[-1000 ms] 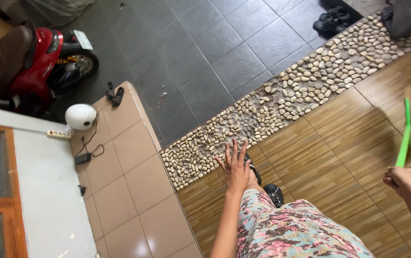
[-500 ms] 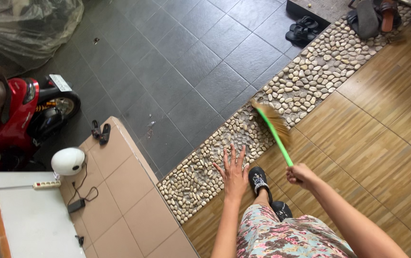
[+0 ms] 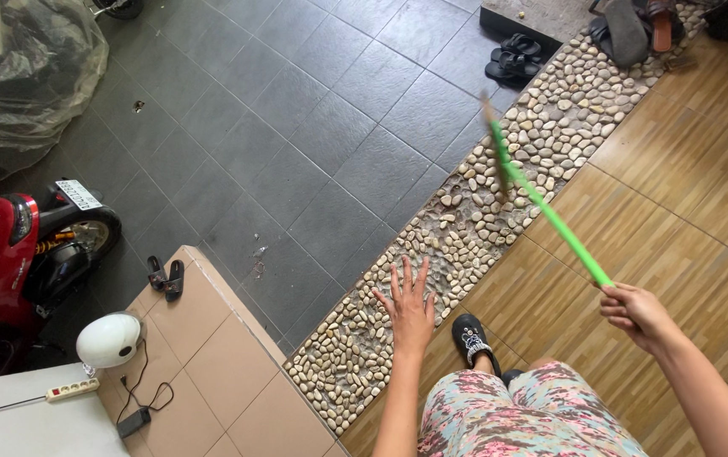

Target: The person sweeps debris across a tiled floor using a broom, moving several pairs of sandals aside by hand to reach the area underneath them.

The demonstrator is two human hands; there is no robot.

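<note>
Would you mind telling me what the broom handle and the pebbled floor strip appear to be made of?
The broom handle, gripped by the right hand, looks like smooth plastic, or perhaps coated metal: its bright green is uniform and glossy. The pebble strip seems to be rounded river stones set in mortar, matte and pale.

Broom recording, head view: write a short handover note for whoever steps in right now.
Right hand: shut on the green broom handle, bristle end raised and blurred over the pebble strip.
Left hand: open, fingers spread, holding nothing, in the air above the near pebbles.
Feet in black slippers on the wood-look floor.
Done: cannot tell from this view which parts are swept.
Left: small bits of debris lie on the grey tiles near the tan step.
</note>
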